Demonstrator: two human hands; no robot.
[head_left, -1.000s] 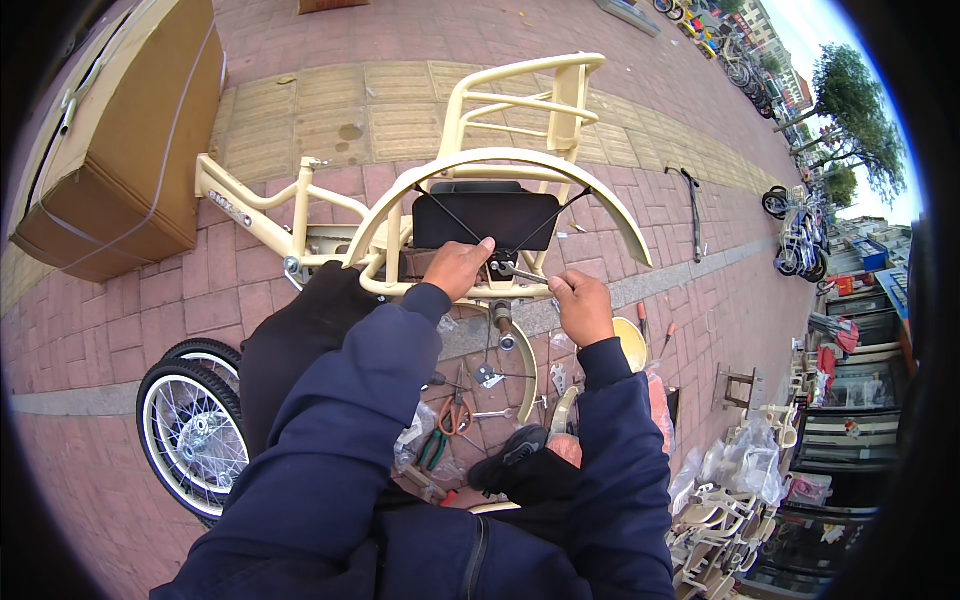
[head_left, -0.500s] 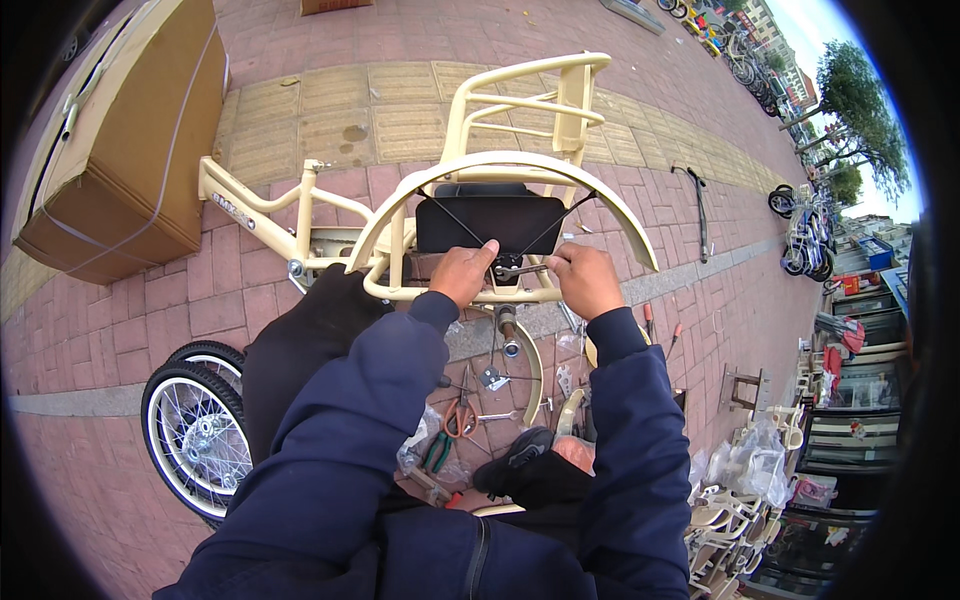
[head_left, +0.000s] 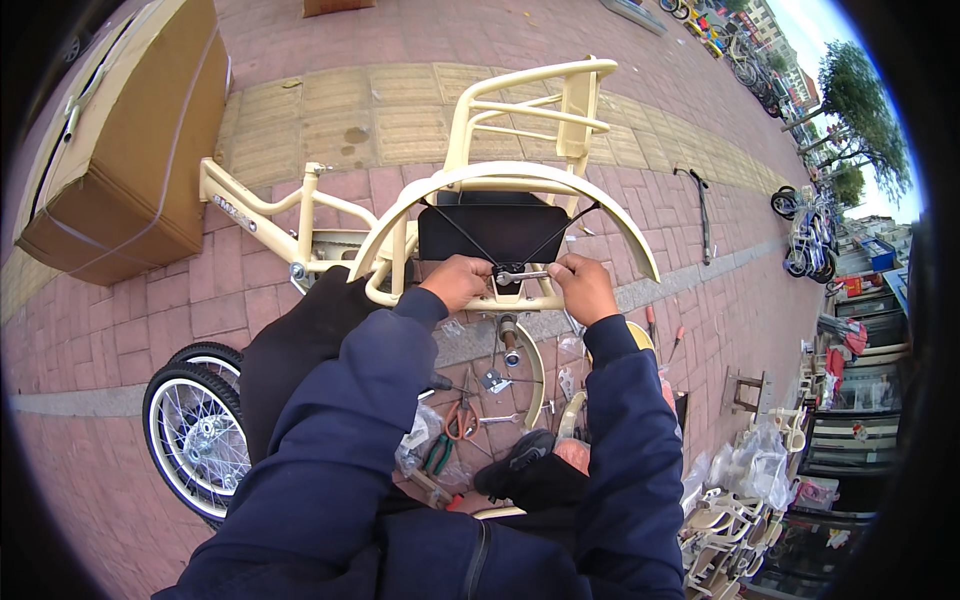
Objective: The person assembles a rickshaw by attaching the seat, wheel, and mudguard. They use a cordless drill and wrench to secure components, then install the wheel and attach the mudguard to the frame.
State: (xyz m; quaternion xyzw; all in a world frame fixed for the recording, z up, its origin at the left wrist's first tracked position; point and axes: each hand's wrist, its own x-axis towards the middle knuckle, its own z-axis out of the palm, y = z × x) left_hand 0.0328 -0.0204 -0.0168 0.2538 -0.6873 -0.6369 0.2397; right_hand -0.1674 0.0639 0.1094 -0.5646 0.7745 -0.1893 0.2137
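A cream bicycle frame lies in front of me, with a curved cream mudguard arching over a black plate. Thin black stays run down to a small black bracket at the frame's near bar. My right hand is closed on one end of a silver wrench, whose head sits at that bracket. From the other side my left hand presses at the bracket with fingers closed; what they grip is hidden. A cream rack rises beyond the mudguard.
A large cardboard box stands far left, and two spoked wheels lie at lower left. Pliers, green-handled cutters and plastic bags are on the paving by my shoe. Cream parts pile up at lower right.
My left thumb has come down from the black plate to the bracket. The wrench has turned slightly and sits more level, with my right hand still on it. The frame has shifted slightly.
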